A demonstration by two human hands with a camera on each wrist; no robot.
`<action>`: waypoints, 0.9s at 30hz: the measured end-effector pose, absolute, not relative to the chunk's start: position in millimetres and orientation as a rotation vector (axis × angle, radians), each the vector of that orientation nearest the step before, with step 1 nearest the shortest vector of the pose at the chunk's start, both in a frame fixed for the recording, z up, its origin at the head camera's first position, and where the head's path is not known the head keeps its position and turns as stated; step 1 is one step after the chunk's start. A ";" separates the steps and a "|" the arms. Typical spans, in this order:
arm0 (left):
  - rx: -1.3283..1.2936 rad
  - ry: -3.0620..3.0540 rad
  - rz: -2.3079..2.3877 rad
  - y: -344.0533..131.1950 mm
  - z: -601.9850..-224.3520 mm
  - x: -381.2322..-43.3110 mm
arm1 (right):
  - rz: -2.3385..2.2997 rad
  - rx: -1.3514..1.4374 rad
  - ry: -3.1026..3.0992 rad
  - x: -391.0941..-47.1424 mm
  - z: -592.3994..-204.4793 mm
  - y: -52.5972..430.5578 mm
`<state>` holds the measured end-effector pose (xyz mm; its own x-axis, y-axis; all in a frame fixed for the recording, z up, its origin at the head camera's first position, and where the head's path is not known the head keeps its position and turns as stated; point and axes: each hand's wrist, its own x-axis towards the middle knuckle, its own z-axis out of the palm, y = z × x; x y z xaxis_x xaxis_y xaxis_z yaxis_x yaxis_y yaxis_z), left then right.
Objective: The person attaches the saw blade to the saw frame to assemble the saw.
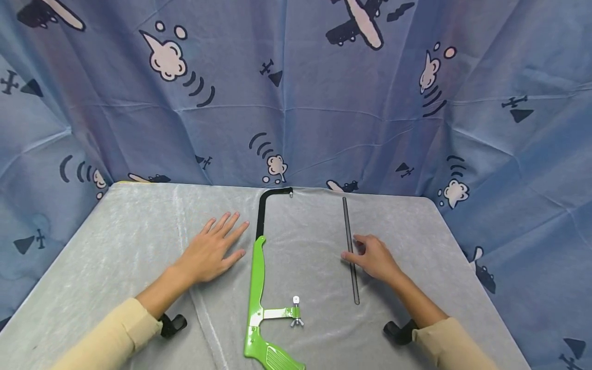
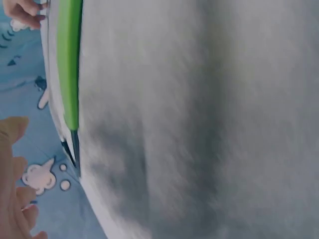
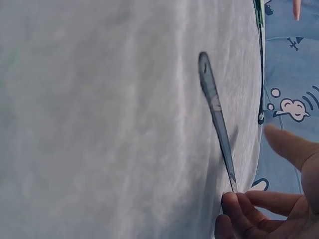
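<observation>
A hacksaw frame (image 1: 255, 288) lies on the cloth-covered table, with a green handle, a black bow at the far end and a wing nut (image 1: 297, 322) on its near post. To its right lies a thin grey hacksaw blade (image 1: 355, 288), whose near end shows a hole in the right wrist view. My right hand (image 1: 376, 259) is at the blade's middle, thumb across it and fingers at its right side. In the right wrist view the thumb stands apart from the fingertips. My left hand (image 1: 210, 253) is spread left of the frame, holding nothing.
Grey plush cloth (image 1: 139, 246) covers the table. A blue patterned curtain (image 1: 314, 92) hangs right behind the far edge and along both sides. Black devices (image 1: 173, 326) sit at both wrists, by the beige sleeves.
</observation>
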<state>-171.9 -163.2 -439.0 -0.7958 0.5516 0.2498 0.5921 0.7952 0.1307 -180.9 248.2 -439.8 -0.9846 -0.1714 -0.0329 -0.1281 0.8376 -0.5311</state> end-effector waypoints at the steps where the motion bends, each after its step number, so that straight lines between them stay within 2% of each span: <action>1: -0.917 -2.783 -0.312 -161.0 -438.5 -170.7 | -0.848 -0.228 2.931 -181.3 -440.8 247.6; 12: -1.156 -2.824 -0.502 -137.0 -431.1 -156.6 | -0.879 -0.139 2.899 -181.4 -445.5 242.3; 27: -1.309 -2.925 -0.634 -115.1 -432.7 -141.0 | -0.967 -0.149 2.942 -179.8 -451.3 244.4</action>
<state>-141.0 -115.1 -432.7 -0.6722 0.7392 0.0429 0.6906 0.6050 0.3962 -179.8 244.4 -451.3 -0.9946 -0.1039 -0.0087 -0.0785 0.8009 -0.5937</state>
